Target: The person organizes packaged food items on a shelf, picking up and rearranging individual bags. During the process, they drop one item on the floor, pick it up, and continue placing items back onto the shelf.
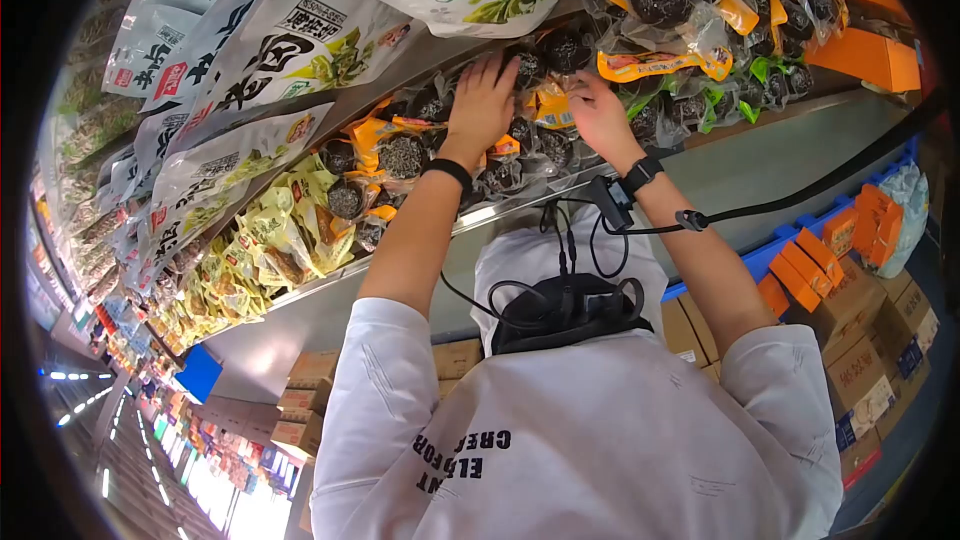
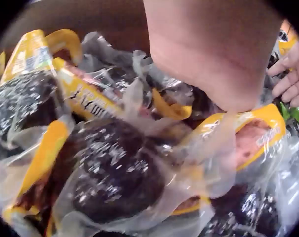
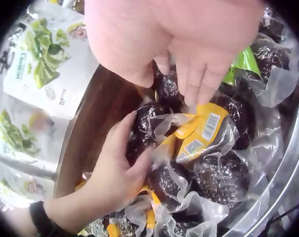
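Both hands in the shelf tray among clear packs of dark round food with yellow-orange labels. Left hand (image 3: pixel 112 170): fingers mostly straight, index and thumb spread in a V at a dark round pack (image 3: pixel 145 123), touching it; can't tell how firmly, other fingers partly hidden. Black band (image 1: pixel 447 173) on that wrist. Right hand (image 1: pixel 603 120): open, palm in view of its wrist camera, fingers extended and slightly bent, tips at the yellow label (image 3: pixel 204 131) just beside the dark pack; looks like light contact, can't tell if anything is pinched. Dark pack sits between the two hands, near the brown inner wall (image 3: pixel 92 118) of the tray, more dark packs around it. White pouches (image 1: pixel 320 35) with green vegetable print stand behind the tray, toward the left hand's side. Pale yellow packs (image 1: pixel 285 230) lie further left in the same row. Green-labelled packs (image 1: pixel 735 105) are past the right hand. Metal front edge (image 1: pixel 485 213) of the shelf runs under both forearms, on the person's side of the packs
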Motion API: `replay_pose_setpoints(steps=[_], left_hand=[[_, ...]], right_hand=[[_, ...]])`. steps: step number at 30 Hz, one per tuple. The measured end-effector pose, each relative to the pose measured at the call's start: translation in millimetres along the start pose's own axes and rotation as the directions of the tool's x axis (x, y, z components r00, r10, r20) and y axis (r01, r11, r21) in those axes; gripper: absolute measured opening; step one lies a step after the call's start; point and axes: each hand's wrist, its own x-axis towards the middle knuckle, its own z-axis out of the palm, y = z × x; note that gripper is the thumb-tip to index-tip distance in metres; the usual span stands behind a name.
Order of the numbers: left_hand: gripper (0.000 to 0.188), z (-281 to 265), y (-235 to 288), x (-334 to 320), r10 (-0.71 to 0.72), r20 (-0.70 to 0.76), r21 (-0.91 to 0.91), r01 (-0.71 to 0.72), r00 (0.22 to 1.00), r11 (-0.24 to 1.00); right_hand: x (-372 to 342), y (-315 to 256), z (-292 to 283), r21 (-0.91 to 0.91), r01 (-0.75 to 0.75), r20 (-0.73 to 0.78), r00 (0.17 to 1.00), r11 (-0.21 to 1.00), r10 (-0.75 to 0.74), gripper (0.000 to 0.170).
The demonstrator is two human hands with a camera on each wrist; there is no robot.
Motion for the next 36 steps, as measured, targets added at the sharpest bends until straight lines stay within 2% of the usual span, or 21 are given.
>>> replay_pose_setpoints(steps=[1,2,3,4,5,7,8,9,11,12,17,21,23,25,27,29,31,32,34,35,36], left_hand=[[0.066,-0.4,-0.1,-7.5,0.001,0.003,0.000,-0.001,1.000,1.000],[0.066,-0.3,0.3,-13.3,-0.049,-0.020,-0.009,0.049,0.999,0.999],[0.066,3.3,-0.2,-17.5,-0.103,-0.045,-0.021,0.102,0.994,0.995],[0.067,7.1,-1.6,-19.7,-0.099,-0.048,0.002,0.099,0.994,0.995],[0.067,10.6,-5.2,-19.8,-0.099,-0.056,0.000,0.099,0.994,0.995],[0.067,14.8,-9.0,-20.4,-0.107,-0.034,-0.009,0.107,0.994,0.994],[0.067,15.8,-9.6,-20.8,-0.111,-0.042,-0.015,0.110,0.993,0.994],[0.068,14.1,-9.5,-19.8,-0.123,-0.038,-0.035,0.121,0.992,0.992],[0.068,12.4,-9.0,-18.9,-0.149,-0.037,-0.062,0.147,0.988,0.987],[0.068,13.7,-9.9,-19.7,-0.136,-0.051,-0.061,0.132,0.989,0.989],[0.068,18.2,-13.4,-21.2,-0.142,-0.054,-0.026,0.140,0.988,0.990],[0.067,11.7,-8.8,-23.0,-0.151,-0.080,-0.057,0.146,0.985,0.988],[0.067,7.1,-2.4,-15.6,-0.151,-0.093,-0.065,0.145,0.984,0.987],[0.067,0.1,11.9,-9.4,-0.107,-0.123,-0.100,0.095,0.987,0.990],[0.069,6.8,18.6,0.1,-0.101,-0.113,-0.104,0.089,0.988,0.991],[0.071,21.9,19.7,5.9,-0.162,-0.076,-0.035,0.160,0.984,0.986],[0.072,28.0,19.0,8.4,-0.184,-0.073,-0.046,0.181,0.980,0.982],[0.073,29.8,20.1,8.4,-0.186,-0.075,-0.063,0.181,0.980,0.981],[0.073,29.8,17.5,7.9,-0.203,-0.083,-0.070,0.197,0.976,0.978],[0.073,29.4,18.0,7.2,-0.209,-0.071,-0.081,0.203,0.975,0.976],[0.074,30.3,17.7,7.5,-0.208,-0.060,-0.092,0.202,0.976,0.975]], right_hand=[[-3.4,-5.0,4.7,0.002,-0.002,-0.001,1.000,1.000,0.002,0.047],[-4.6,-11.0,9.9,-0.218,0.175,-0.054,0.980,0.960,-0.191,0.046],[-4.9,-17.1,15.2,-0.435,0.323,-0.059,0.921,0.840,-0.385,0.044],[-0.5,-19.6,20.8,-0.592,0.398,-0.066,0.843,0.701,-0.534,0.047],[5.4,-25.3,25.3,-0.596,0.401,-0.064,0.839,0.695,-0.540,0.047],[16.3,-36.6,28.6,-0.584,0.217,-0.168,0.911,0.783,-0.377,0.054],[31.9,-22.7,28.9,-0.595,0.217,-0.212,0.886,0.774,-0.412,0.056],[34.7,-28.2,28.3,-0.603,0.220,-0.209,0.884,0.767,-0.418,0.056],[39.9,-37.9,31.7,-0.664,0.047,-0.161,0.966,0.746,-0.204,0.057],[41.8,-40.6,36.1,-0.688,0.022,-0.179,0.964,0.725,-0.198,0.056],[54.1,-41.0,31.6,-0.687,0.028,-0.198,0.954,0.727,-0.224,0.048],[72.6,-24.0,23.4,-0.634,0.129,-0.180,0.934,0.763,-0.307,0.044],[79.9,-22.3,23.5,-0.700,0.040,-0.126,0.976,0.713,-0.178,0.052],[89.8,-22.8,23.6,-0.678,0.050,-0.128,0.974,0.734,-0.185,0.051],[107.0,-27.2,17.9,-0.576,0.045,-0.070,0.992,0.816,-0.104,0.038],[121.8,-28.7,11.3,-0.673,0.045,-0.035,0.995,0.738,-0.093,0.021],[112.8,-42.1,7.2,-0.767,0.076,0.034,0.996,0.637,-0.078,0.026],[100.9,-45.1,7.1,-0.773,0.077,0.041,0.997,0.630,-0.071,0.026],[86.4,-50.1,13.5,-0.838,0.087,-0.034,0.977,0.539,-0.211,0.038],[83.0,-54.9,16.9,-0.837,0.096,-0.024,0.977,0.539,-0.211,0.038],[81.8,-57.4,16.9,-0.869,0.051,-0.023,0.989,0.492,-0.143,0.044]])
